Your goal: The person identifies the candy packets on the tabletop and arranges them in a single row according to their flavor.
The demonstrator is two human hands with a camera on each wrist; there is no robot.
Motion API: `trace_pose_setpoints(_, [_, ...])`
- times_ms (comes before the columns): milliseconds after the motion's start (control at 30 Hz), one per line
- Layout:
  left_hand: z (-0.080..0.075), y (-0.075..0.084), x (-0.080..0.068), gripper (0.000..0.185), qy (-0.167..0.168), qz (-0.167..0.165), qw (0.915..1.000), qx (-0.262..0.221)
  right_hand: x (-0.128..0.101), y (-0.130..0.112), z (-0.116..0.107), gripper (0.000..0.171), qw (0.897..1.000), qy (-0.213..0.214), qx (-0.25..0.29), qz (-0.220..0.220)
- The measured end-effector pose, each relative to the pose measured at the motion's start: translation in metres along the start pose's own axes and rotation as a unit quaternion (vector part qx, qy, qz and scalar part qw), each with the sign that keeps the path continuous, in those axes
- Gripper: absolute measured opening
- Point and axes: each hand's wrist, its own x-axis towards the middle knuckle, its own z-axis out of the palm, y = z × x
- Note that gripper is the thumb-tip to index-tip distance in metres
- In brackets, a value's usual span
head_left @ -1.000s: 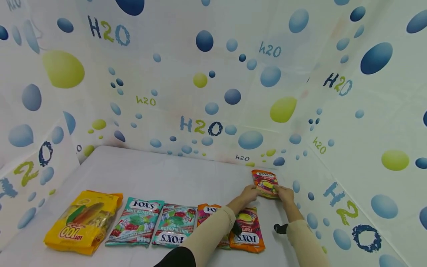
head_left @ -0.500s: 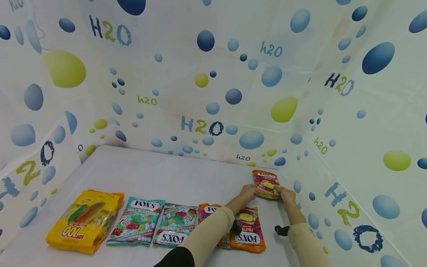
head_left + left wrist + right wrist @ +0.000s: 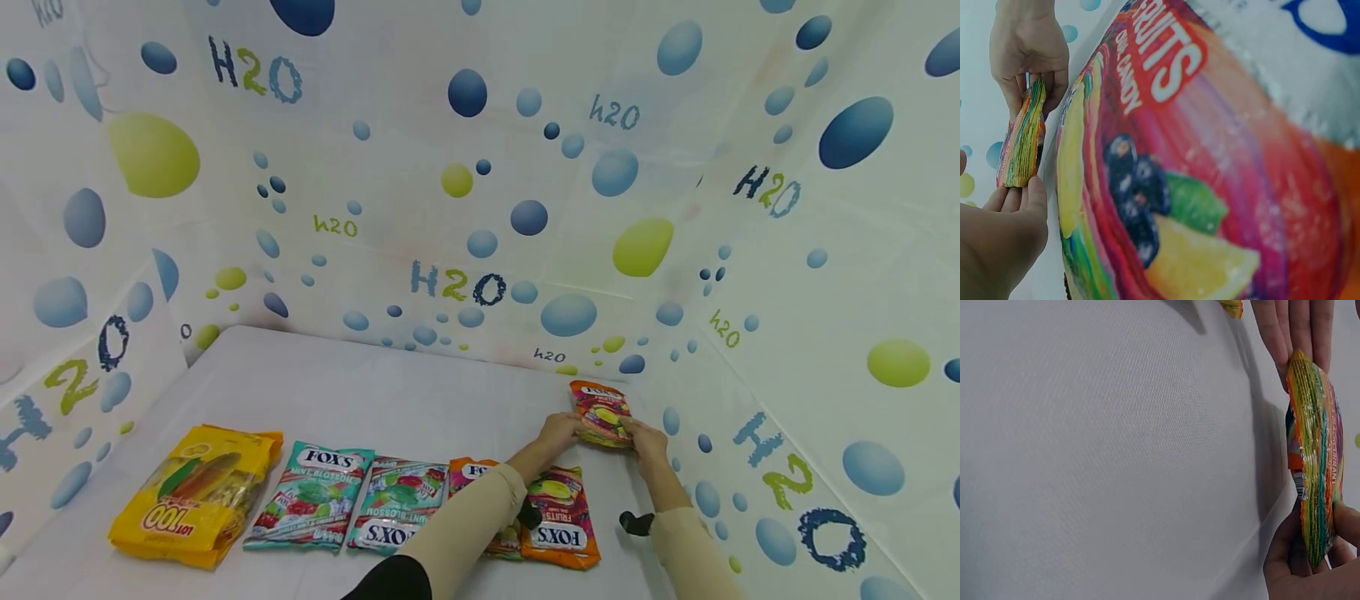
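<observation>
An orange FOX'S fruit candy bag (image 3: 600,411) sits near the table's far right corner, between both hands. My left hand (image 3: 558,430) touches its left end with straight fingers (image 3: 1297,328). My right hand (image 3: 645,438) pinches its right end between thumb and fingers (image 3: 1310,553). Both wrist views show this bag edge-on (image 3: 1021,140) (image 3: 1313,462). A second orange FOX'S bag (image 3: 558,517) lies flat under my left forearm and fills the left wrist view (image 3: 1210,156).
Along the front of the white table (image 3: 360,400) lie a yellow bag (image 3: 191,497), two teal mint FOX'S bags (image 3: 311,496) (image 3: 397,504) and a partly hidden orange one (image 3: 468,471). Bubble-print walls (image 3: 787,333) stand close on the right and behind.
Both hands and the bag between them stay almost in place. Only the head view shifts slightly.
</observation>
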Motion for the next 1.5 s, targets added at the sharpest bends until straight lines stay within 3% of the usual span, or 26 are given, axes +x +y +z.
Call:
trace_pose_setpoints(233, [-0.002, 0.006, -0.008, 0.044, -0.035, 0.015, 0.9992, -0.012, -0.009, -0.003, -0.006, 0.061, 1.000, -0.011, 0.000, -0.001])
trace_pose_setpoints(733, [0.002, 0.003, -0.019, 0.039, -0.048, 0.007, 0.9971, -0.058, -0.024, 0.005, -0.024, 0.066, 0.999, -0.038, 0.004, -0.026])
trace_pose_setpoints(1133, [0.002, 0.005, -0.026, 0.040, -0.064, -0.005, 0.9970, -0.043, -0.033, 0.007, -0.034, 0.064, 0.998, -0.040, -0.019, -0.040])
trace_pose_setpoints(1500, [-0.002, 0.019, -0.038, 0.040, -0.074, -0.001, 0.9966, -0.035, -0.046, -0.003, -0.037, 0.062, 0.997, -0.053, -0.034, -0.054])
